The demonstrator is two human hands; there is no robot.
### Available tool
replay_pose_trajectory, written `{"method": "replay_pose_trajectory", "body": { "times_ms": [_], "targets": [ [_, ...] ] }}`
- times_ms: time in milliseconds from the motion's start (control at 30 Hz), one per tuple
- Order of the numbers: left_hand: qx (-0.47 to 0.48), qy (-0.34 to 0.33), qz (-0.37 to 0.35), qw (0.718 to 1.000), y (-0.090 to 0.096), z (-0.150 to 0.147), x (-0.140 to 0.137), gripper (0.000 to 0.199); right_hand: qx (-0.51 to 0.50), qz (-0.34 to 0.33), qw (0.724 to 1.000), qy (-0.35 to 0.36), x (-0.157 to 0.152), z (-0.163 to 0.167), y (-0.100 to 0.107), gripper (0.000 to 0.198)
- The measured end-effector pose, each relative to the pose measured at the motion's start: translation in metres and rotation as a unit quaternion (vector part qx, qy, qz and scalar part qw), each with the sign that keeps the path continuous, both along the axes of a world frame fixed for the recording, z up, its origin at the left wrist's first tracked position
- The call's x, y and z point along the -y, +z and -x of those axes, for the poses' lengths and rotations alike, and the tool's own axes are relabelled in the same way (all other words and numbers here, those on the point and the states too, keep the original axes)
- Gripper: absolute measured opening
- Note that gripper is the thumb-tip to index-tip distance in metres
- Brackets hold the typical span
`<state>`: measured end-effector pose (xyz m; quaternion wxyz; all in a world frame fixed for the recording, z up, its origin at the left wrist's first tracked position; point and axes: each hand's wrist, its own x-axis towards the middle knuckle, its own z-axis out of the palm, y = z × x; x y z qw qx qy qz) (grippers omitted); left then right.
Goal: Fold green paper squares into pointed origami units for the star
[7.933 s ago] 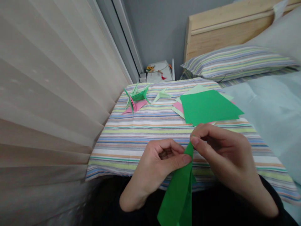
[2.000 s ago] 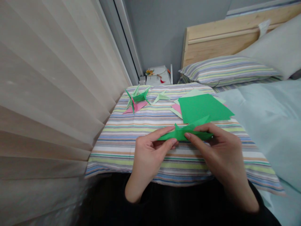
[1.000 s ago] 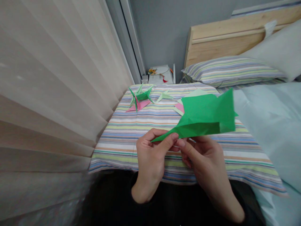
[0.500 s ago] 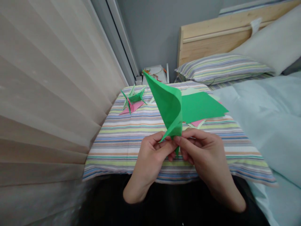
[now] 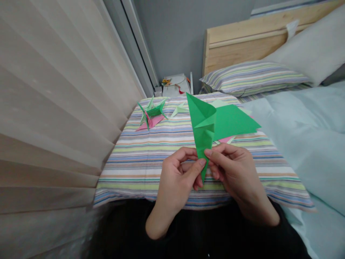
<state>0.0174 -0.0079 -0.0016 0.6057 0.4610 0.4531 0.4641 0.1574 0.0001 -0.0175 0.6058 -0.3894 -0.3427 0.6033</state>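
Note:
Between my hands a creased sheet of green origami paper (image 5: 203, 133) stands upright, its pointed lower end down and its upper part curving open. My left hand (image 5: 183, 172) pinches it near the bottom tip, thumb in front and fingers behind. On the right edge, slightly higher, my right hand (image 5: 229, 163) grips it between thumb and fingers. Behind it lies a stack of paper with a flat green sheet (image 5: 234, 120) on top and pink and pale green edges showing. Folded paper cranes (image 5: 152, 113) in green, pale green and pink sit at the far left.
A striped cloth (image 5: 145, 154) covers the surface in front of me. One pale green folded piece (image 5: 180, 109) lies near its far edge. A curtain (image 5: 61, 100) hangs on the left; a bed with a light blue quilt (image 5: 302, 118) is on the right.
The green paper's top point has swung right and down, and its loose front flap now lies flatter. Both hands keep their pinch, the right one slightly higher on the edge.

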Motion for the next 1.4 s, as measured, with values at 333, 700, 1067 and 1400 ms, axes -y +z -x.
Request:
{"method": "replay_pose_trajectory", "body": {
  "times_ms": [333, 700, 1067, 1400],
  "targets": [
    [0.083, 0.031, 0.0, 0.996, -0.012, 0.005, -0.009, 0.023, 0.036, -0.049, 0.998, 0.017, 0.006, 0.004, 0.001, 0.016],
    [-0.031, 0.069, -0.081, 0.994, -0.004, 0.0, 0.0, 0.016, 0.006, -0.019, 1.0, 0.003, 0.002, 0.004, -0.002, 0.025],
    [-0.113, 0.203, -0.21, 0.95, -0.002, -0.004, 0.008, 0.021, -0.061, -0.001, 0.998, 0.035, 0.004, 0.011, 0.0, 0.028],
    [-0.063, 0.202, -0.175, 0.962, 0.001, -0.006, 0.007, 0.017, -0.065, 0.014, 0.998, 0.02, 0.004, 0.012, 0.002, 0.031]
  ]
}}
